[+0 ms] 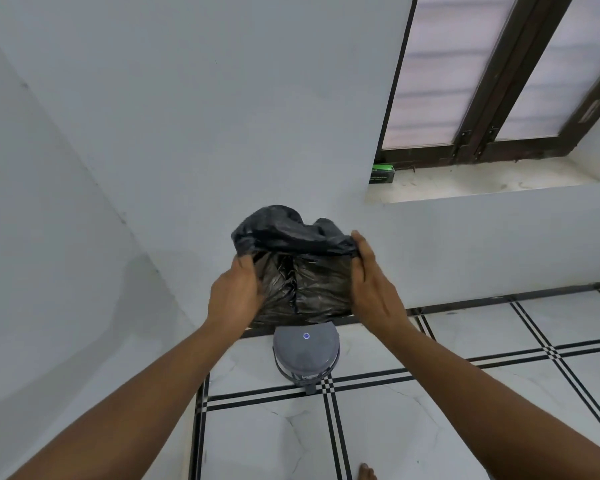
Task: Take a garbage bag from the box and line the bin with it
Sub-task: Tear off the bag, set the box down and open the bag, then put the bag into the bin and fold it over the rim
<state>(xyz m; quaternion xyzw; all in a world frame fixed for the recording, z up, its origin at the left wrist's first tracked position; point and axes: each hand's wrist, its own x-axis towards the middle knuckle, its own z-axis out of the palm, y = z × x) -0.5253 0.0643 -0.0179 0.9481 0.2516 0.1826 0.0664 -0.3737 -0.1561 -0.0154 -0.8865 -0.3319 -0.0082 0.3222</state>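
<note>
The left hand (234, 289) pinches one side of the black garbage bag (298, 265), and the right hand (369, 282) grips the opposite side, fingers curled over its crumpled edge. Between them the bag hangs half spread in the air. Just below both hands stands the grey bin (305, 355) on the tiled floor (430, 410), its lid seemingly shut. The step appears to be opening the bag's mouth; next the lid must come up. Well beyond the right hand, the green box (381, 173) sits on the windowsill (482, 181), partly cut off by the wall. The bag's opening is hard to make out.

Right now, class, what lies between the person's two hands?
In the head view, the crumpled black plastic garbage bag, gripped by left hand and right hand.
</note>
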